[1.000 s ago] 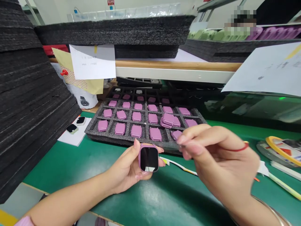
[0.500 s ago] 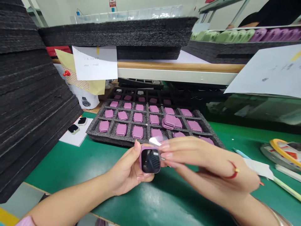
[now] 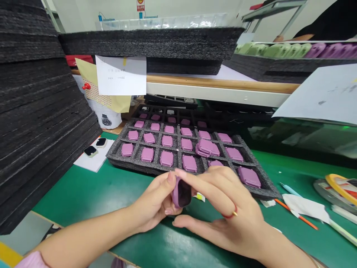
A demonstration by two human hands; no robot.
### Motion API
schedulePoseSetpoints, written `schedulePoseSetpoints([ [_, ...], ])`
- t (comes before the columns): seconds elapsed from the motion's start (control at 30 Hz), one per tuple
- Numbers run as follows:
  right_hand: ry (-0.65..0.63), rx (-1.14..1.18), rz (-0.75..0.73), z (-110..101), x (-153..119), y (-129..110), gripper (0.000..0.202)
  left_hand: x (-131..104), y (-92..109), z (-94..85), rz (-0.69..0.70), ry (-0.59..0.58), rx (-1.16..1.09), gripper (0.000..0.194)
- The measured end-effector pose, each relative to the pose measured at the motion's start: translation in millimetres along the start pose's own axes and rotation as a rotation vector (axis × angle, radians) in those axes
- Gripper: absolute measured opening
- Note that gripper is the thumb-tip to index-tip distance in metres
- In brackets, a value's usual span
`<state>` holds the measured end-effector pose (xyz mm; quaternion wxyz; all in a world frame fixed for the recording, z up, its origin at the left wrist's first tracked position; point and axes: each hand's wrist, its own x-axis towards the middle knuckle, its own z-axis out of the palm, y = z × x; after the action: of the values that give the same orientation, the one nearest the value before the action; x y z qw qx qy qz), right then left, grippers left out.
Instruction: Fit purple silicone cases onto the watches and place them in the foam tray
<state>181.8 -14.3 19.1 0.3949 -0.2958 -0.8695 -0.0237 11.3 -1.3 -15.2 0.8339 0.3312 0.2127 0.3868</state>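
A purple watch case with a dark screen [image 3: 184, 193] is held upright, turned partly sideways, in my left hand [image 3: 153, 201]. The thumb lies on its upper left edge and the fingers are behind it. My right hand [image 3: 225, 212] is at the watch's right side, with its index fingertip at the top edge and its thumb stretched out below, apart from the other fingers. Just beyond both hands lies a black foam tray [image 3: 131, 163] whose compartments hold several purple watch cases [image 3: 166, 158].
Two pale watches [image 3: 90, 150] rest on white paper at the left. Tall black foam stacks [image 3: 41, 111] stand far left. A shelf [image 3: 217, 89] crosses behind the tray. Pens [image 3: 295, 214], tissue [image 3: 305, 204] and tape rolls [image 3: 340, 186] lie right. A person's arm [image 3: 304, 37] shows at the upper right.
The watch has turned from facing me to partly side-on. My right hand has moved left and down, its thumb now spread below the watch. The clear film seen at its fingertips is out of sight.
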Motion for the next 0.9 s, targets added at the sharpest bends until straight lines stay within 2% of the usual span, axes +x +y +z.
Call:
schedulePoseSetpoints([
  [0.1,-0.04,0.163,0.136,3,1,1,0.048,0,-2,-1.6,0.02,0.033,0.074,0.051],
  [0.17,-0.031,0.272,0.185,3,1,3,0.048,1,-1,-1.8,-0.012,0.091,0.037,0.054],
  [0.3,-0.019,0.331,0.168,1,4,7,0.056,1,5,-0.4,-0.1,0.123,-0.07,0.056],
  [0.4,-0.022,0.314,0.145,1,4,6,0.055,0,8,1.5,-0.09,0.093,-0.055,0.056],
  [0.53,-0.059,0.262,0.133,-3,4,9,0.051,1,6,3.1,-0.092,0.119,-0.047,0.056],
  [0.6,-0.031,0.184,0.223,-8,5,18,0.044,2,3,3.0,-0.107,0.108,-0.039,0.056],
  [0.67,0.042,0.128,0.406,-13,6,36,0.035,5,-2,1.7,-0.115,0.101,0.01,0.055],
  [0.73,0.075,0.111,0.625,-16,7,59,0.035,8,-9,-0.8,-0.116,0.089,0.173,0.054],
  [0.8,0.005,0.076,0.783,-17,9,83,0.042,12,-18,-4.0,-0.121,0.042,0.405,0.056],
  [0.9,-0.145,0.007,0.828,-18,13,109,0.039,14,-33,-7.9,-0.143,-0.059,0.58,0.057],
])
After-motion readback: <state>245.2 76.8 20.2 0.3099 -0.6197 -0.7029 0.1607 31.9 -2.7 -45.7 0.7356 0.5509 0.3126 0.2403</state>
